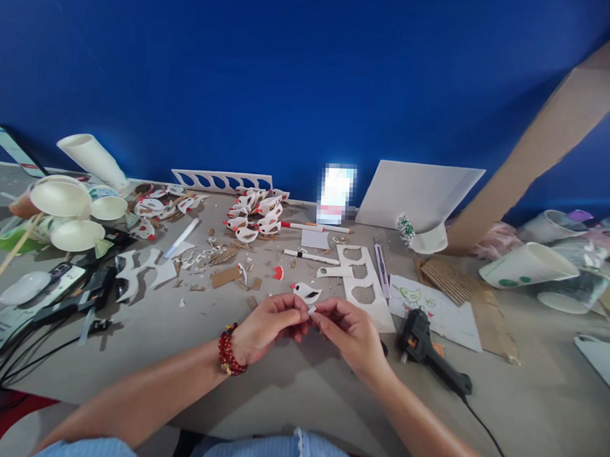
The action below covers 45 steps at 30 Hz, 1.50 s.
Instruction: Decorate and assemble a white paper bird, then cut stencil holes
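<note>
Between my fingertips is a small white paper piece (pixel 311 310), pinched from both sides. My left hand (pixel 276 321), with a red bead bracelet at the wrist, is closed on its left side. My right hand (pixel 349 330) grips it from the right. Just beyond the fingertips lies a white paper bird (pixel 307 293) with a red head and a dark wing. A red paper scrap (pixel 278 273) lies a little farther back. Farther off, several similar paper birds (pixel 258 213) are heaped together.
A black glue gun (pixel 425 349) with its cord lies at right, near cut-out white card (pixel 366 284) and a purple cutter (pixel 381 270). Pens (pixel 311 257) and paper scraps are scattered mid-table. Paper cups (pixel 60 196), cables and a power strip crowd the left. A phone (pixel 336 193) stands against the blue wall.
</note>
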Motion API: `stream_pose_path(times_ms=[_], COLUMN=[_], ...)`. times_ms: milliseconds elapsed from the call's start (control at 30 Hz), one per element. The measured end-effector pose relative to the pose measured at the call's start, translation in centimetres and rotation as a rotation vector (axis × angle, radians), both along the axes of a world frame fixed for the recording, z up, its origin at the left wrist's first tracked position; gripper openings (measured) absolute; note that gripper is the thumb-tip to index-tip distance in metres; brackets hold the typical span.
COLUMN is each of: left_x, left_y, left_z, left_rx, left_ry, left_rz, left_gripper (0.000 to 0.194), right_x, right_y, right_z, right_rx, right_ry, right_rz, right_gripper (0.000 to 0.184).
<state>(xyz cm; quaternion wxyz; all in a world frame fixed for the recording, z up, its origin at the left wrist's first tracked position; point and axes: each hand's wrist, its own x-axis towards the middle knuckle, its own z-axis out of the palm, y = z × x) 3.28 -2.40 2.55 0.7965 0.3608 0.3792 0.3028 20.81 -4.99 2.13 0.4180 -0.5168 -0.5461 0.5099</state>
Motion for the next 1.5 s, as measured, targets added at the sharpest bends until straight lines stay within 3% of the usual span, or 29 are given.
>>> stream_pose_path(times_ms=[667, 967, 1233, 1500], left_x=[0.3, 0.1, -0.2, -0.5], left_y=[-0.1, 0.0, 0.4, 0.5], left_z=[0.4, 0.2, 0.0, 0.3], left_rx=[0.022, -0.081, -0.197, -0.181], left_ry=[0.036, 0.035, -0.102, -0.088], left_rz=[0.029, 0.004, -0.011, -0.027], left_gripper=[0.023, 0.021, 0.015, 0.023], right_x=[-0.1, 0.2, 0.6, 1.1], right_y=[-0.3, -0.4, -0.2, -0.1], right_z=[0.5, 1.2, 0.8, 0.6], right_rx=[0.078, 0.381, 0.696, 0.857], right_ry=[-0.124, -0.381, -0.577, -0.767], right_rz=[-0.005, 0.102, 0.222, 0.253], right_gripper=[0.013, 0.012, 0.025, 0.028])
